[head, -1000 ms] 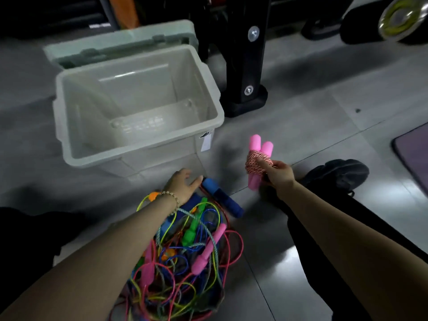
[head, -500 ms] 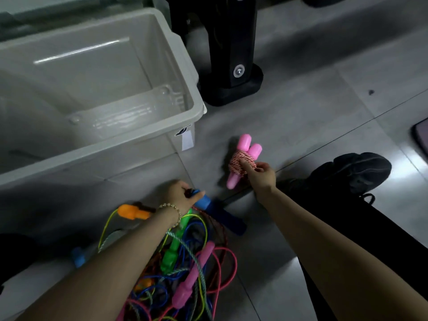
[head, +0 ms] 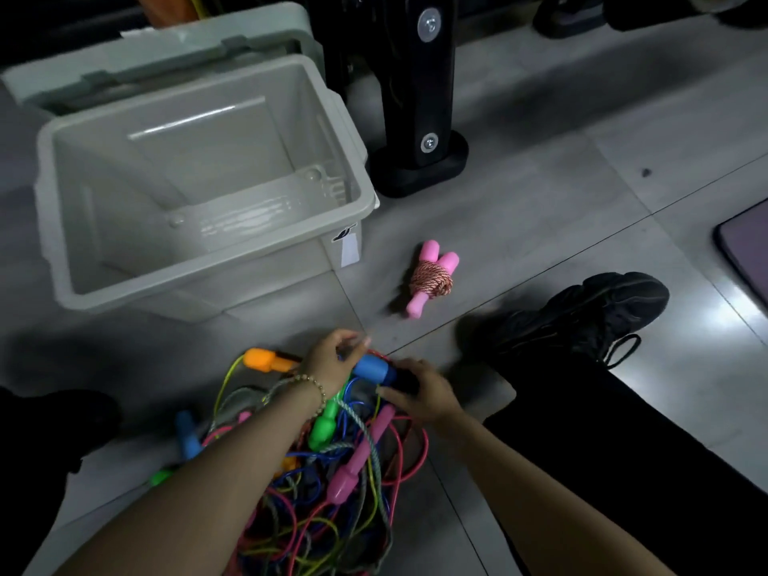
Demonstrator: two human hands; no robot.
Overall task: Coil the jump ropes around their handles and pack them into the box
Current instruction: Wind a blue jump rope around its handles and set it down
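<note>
A coiled pink jump rope point(head: 430, 279) lies on the floor, right of the pale grey box point(head: 58, 226), which holds nothing. In front of me sits a tangle of coloured jump ropes point(head: 332, 484) with orange, green, pink and blue handles. My left hand point(head: 332, 359) and my right hand point(head: 419, 394) both hold a blue-handled rope point(head: 372, 367) at the top of the pile. The left fingers curl over its far end; the right hand grips its dark near end.
The box lid point(head: 158, 60) leans behind the box. A black machine post and foot point(head: 419, 118) stand right of the box. My black shoe point(head: 590, 309) and trouser leg lie at the right. A dark mat point(head: 744, 243) is at the far right edge.
My right hand has let go of the coiled pink rope, which now lies on the floor, and has moved left onto the blue handle. The left hand stays on that handle.
</note>
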